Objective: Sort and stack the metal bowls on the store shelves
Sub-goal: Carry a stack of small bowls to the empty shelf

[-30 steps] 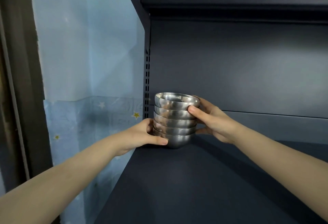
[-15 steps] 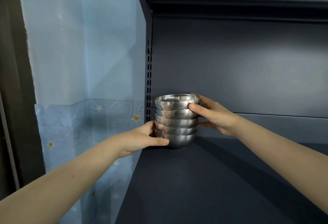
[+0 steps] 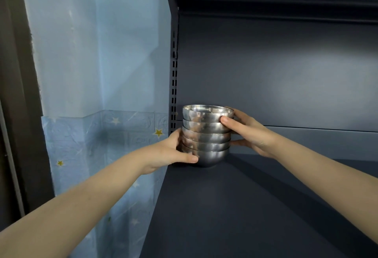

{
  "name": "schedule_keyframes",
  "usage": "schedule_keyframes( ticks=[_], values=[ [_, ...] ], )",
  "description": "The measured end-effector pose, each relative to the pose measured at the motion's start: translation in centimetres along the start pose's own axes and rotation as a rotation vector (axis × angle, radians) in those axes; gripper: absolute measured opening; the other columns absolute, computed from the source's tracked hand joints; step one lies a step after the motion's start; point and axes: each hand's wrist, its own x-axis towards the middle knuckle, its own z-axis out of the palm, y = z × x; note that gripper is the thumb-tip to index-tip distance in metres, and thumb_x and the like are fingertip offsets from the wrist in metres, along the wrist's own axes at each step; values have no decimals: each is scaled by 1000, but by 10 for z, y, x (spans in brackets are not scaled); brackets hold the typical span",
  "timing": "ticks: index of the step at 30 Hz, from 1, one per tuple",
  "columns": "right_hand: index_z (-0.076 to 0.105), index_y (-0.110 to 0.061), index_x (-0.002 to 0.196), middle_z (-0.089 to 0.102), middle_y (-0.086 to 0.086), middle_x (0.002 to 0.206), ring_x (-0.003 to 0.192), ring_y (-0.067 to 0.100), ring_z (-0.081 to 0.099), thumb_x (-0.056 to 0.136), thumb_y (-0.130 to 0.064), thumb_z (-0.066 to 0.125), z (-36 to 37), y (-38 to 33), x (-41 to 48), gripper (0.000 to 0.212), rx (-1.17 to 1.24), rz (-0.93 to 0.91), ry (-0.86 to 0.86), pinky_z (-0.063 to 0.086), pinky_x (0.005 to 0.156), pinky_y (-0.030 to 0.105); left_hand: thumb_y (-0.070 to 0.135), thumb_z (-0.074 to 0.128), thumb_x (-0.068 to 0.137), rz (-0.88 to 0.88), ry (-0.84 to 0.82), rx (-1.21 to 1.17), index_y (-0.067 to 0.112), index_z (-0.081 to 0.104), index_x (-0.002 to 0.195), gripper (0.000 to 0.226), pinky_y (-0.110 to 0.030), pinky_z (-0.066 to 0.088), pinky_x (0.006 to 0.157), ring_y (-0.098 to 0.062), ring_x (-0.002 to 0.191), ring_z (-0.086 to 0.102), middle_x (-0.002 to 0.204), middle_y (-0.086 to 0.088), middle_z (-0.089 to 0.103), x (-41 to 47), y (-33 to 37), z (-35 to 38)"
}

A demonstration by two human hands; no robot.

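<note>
both hands cup the bowls [image 3: 207, 135] at the shelf [image 3: 235, 206] back-left corner: left hand [image 3: 171, 151] low, right hand [image 3: 247, 133] high, fingers curled round; square the rims, then release gently

Five shiny metal bowls [image 3: 206, 135] stand nested upright on the dark shelf [image 3: 225, 206], gripped between my fingers [image 3: 227, 120].

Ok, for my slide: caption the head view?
Left hand and right hand grip stacked metal bowls on a dark shelf.
</note>
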Motion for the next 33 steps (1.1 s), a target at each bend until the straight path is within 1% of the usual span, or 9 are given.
schedule_keyframes(
  ticks=[2, 6, 13, 17, 22, 26, 28, 31, 33],
  values=[
    [57, -33, 126, 66, -11, 118, 110, 7, 63, 76, -49, 65, 0, 0, -1, 53, 2, -5, 5, 56, 85, 32, 28, 78, 74, 75, 37, -87, 28, 44, 131, 66, -30, 42, 105, -9, 106, 60, 119, 4, 61, 1, 10, 1],
    [57, -28, 128, 66, -8, 122, 111, 8, 63, 75, -47, 68, 1, -1, -2, 57, -2, -21, 13, 56, 88, 31, 38, 67, 87, 139, 191, -197, 22, 47, 130, 50, -30, 58, 72, -10, 75, 65, 98, -3, 58, 6, 31, 11],
    [59, -29, 124, 67, -7, 119, 109, 10, 65, 82, -47, 66, 0, 0, -1, 46, 0, -6, 32, 55, 84, 29, 36, 67, 88, 151, 243, -184, 21, 49, 125, 44, -43, 60, 75, -11, 68, 66, 90, -2, 58, 7, 31, 15],
    [61, -21, 120, 69, 0, 116, 107, 15, 66, 73, -56, 66, 0, -3, 0, 58, -2, 17, 39, 56, 88, 33, 33, 70, 87, 139, 266, -218, 13, 51, 127, 48, -47, 58, 79, -14, 70, 67, 85, 1, 61, 11, 29, 15],
    [61, -20, 120, 68, 0, 118, 108, 14, 66, 71, -58, 68, -2, -1, 0, 62, -15, 12, 27, 56, 85, 30, 31, 71, 86, 138, 239, -196, 12, 51, 125, 48, -35, 57, 70, -14, 71, 67, 88, -2, 59, 10, 29, 12],
    [60, -20, 122, 67, -1, 120, 109, 12, 65, 84, -48, 65, -2, 0, 1, 47, -27, 7, 30, 56, 81, 27, 32, 69, 87, 146, 223, -186, 17, 51, 126, 46, -32, 55, 76, -12, 78, 66, 95, 2, 59, 9, 29, 13],
    [61, -25, 119, 67, -3, 119, 109, 10, 65, 85, -49, 64, -2, 1, 1, 42, -33, 11, 26, 55, 80, 25, 32, 68, 87, 154, 201, -167, 22, 46, 132, 51, -29, 56, 83, -11, 93, 65, 110, 4, 61, 7, 25, 15],
    [62, -27, 118, 66, -4, 120, 111, 10, 64, 84, -51, 64, -3, 2, 2, 42, -34, 18, 35, 55, 83, 26, 38, 82, 72, 103, 143, -96, 33, 32, 141, 85, -28, 45, 103, -5, 118, 56, 128, 12, 58, 3, 10, 16],
    [62, -25, 117, 66, -3, 119, 110, 10, 64, 85, -50, 64, -2, 3, 2, 41, -33, 15, 40, 55, 82, 26, 45, 86, 57, 46, 135, -41, 35, 37, 138, 95, -32, 39, 110, -5, 121, 54, 129, 13, 59, 2, -2, 16]
  ],
)
